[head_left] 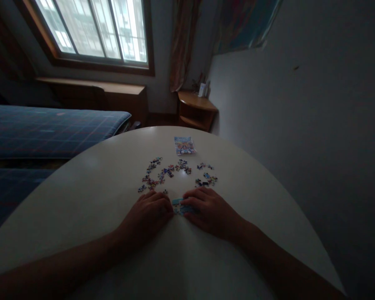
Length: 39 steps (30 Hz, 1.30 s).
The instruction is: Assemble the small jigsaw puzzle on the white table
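Pale-blue, flat jigsaw pieces (176,201) lie on the round white table (243,179), partly under the right hand (208,208), beside the left hand (153,208). Fingers bend; pinching, I cannot tell. Probably light, stiff, easily separated: hold outer edges.

The tabletop (246,179) is off-white. The scattered puzzle pieces (168,171) mix dark blue, black, white, red-orange and touches of yellow, while the nearer puzzle section (176,201) is pale blue. The printed sheet (184,146) shows blue around orange. The mattress (50,125) is blue plaid with reddish and pale lines. The curtain (185,46) looks rusty brown, its pattern too dim to make out; the corner shelf (196,100) is orange-brown.
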Each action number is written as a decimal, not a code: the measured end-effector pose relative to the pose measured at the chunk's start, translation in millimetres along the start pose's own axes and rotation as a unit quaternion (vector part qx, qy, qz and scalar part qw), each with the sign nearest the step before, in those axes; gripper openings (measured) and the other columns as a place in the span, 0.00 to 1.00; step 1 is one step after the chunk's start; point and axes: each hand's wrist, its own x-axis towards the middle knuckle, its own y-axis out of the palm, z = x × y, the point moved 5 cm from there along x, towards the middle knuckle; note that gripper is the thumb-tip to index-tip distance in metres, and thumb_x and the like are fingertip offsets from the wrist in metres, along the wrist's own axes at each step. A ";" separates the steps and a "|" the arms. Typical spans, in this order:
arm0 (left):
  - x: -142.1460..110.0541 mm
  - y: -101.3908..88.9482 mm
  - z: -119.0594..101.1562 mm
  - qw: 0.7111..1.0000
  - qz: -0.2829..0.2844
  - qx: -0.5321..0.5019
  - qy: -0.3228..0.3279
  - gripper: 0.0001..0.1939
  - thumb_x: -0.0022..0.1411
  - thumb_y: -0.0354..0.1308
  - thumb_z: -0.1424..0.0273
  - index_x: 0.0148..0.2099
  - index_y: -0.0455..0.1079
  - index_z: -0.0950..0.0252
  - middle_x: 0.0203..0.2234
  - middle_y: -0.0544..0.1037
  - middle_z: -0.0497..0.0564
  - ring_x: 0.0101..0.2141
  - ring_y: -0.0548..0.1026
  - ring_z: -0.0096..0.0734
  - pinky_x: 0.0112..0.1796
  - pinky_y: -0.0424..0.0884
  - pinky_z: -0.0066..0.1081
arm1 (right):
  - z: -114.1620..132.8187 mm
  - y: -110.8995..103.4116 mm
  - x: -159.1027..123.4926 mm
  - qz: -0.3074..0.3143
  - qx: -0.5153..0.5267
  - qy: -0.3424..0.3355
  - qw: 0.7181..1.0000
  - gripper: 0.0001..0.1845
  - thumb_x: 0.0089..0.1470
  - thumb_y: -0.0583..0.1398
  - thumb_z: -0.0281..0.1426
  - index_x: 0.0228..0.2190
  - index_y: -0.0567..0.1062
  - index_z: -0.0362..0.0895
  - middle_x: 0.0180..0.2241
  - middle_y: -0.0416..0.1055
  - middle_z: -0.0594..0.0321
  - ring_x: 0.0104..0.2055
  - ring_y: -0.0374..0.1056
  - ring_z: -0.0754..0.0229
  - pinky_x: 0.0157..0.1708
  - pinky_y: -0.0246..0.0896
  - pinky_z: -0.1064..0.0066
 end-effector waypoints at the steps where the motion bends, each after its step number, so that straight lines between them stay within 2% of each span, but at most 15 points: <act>1: -0.5 0.1 0.9 1.000 -0.003 0.000 0.000 0.04 0.64 0.57 0.74 0.36 0.71 0.62 0.35 0.78 0.48 0.38 0.73 0.35 0.43 0.69 0.37 | 0.1 -0.2 0.2 0.000 0.001 0.000 1.000 0.12 0.59 0.61 0.34 0.45 0.75 0.46 0.47 0.75 0.57 0.49 0.69 0.55 0.52 0.61 0.59; 8: -3.8 -2.2 4.0 0.999 -0.025 0.043 -0.016 0.05 0.65 0.57 0.71 0.40 0.74 0.59 0.41 0.77 0.48 0.42 0.73 0.36 0.47 0.68 0.40 | 1.0 -1.5 0.6 0.002 0.009 0.000 1.000 0.12 0.60 0.61 0.34 0.45 0.75 0.46 0.47 0.75 0.58 0.49 0.68 0.54 0.52 0.61 0.59; 22: -2.3 1.4 6.5 0.998 -0.006 0.037 -0.052 0.05 0.64 0.57 0.74 0.38 0.72 0.59 0.35 0.79 0.45 0.40 0.75 0.36 0.45 0.64 0.38 | 2.2 -0.4 2.1 0.000 0.008 0.000 1.000 0.12 0.60 0.61 0.34 0.45 0.75 0.45 0.47 0.74 0.58 0.49 0.68 0.54 0.52 0.61 0.58; 31: 1.4 -0.9 2.8 0.994 -0.047 0.091 0.023 0.05 0.67 0.57 0.71 0.40 0.74 0.57 0.35 0.79 0.46 0.39 0.73 0.35 0.42 0.62 0.35 | 2.7 3.2 2.2 -0.010 0.006 0.006 1.000 0.11 0.59 0.62 0.35 0.43 0.75 0.45 0.46 0.74 0.57 0.48 0.68 0.54 0.51 0.63 0.59; 39: 0.5 -2.5 -0.9 0.987 -0.064 0.135 0.063 0.10 0.70 0.53 0.66 0.39 0.76 0.59 0.36 0.79 0.48 0.38 0.72 0.35 0.41 0.64 0.35 | 6.0 2.4 3.8 -0.002 0.004 0.009 1.000 0.12 0.60 0.61 0.35 0.44 0.75 0.45 0.45 0.74 0.56 0.48 0.68 0.54 0.51 0.63 0.58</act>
